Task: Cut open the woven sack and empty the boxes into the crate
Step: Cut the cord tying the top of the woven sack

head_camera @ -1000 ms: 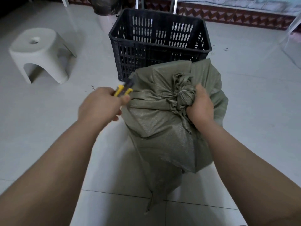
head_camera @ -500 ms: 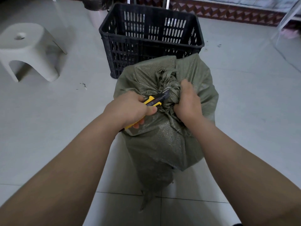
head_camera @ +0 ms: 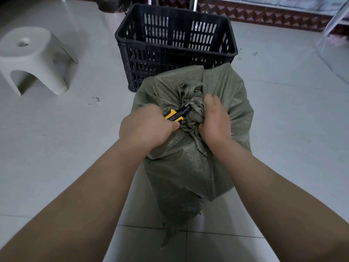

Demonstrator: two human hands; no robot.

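Note:
A full grey-green woven sack (head_camera: 190,167) stands on the tiled floor in front of me, its mouth tied into a bunched knot (head_camera: 192,103) on top. My left hand (head_camera: 145,127) grips a yellow and black utility knife (head_camera: 176,114) whose tip points into the left side of the knot. My right hand (head_camera: 215,120) grips the gathered fabric on the knot's right side. The black slatted plastic crate (head_camera: 175,44) stands just behind the sack, and I see nothing inside it. No boxes are visible; the sack hides its contents.
A white plastic stool (head_camera: 32,59) stands on the floor at the left. A dark bag (head_camera: 111,3) and metal legs sit behind the crate by a patterned wall base. Small debris (head_camera: 96,100) lies left of the sack. Pale tiles surround the sack.
My left hand has brought the knife from the sack's left edge in to the knot. My right hand has kept hold of the knot.

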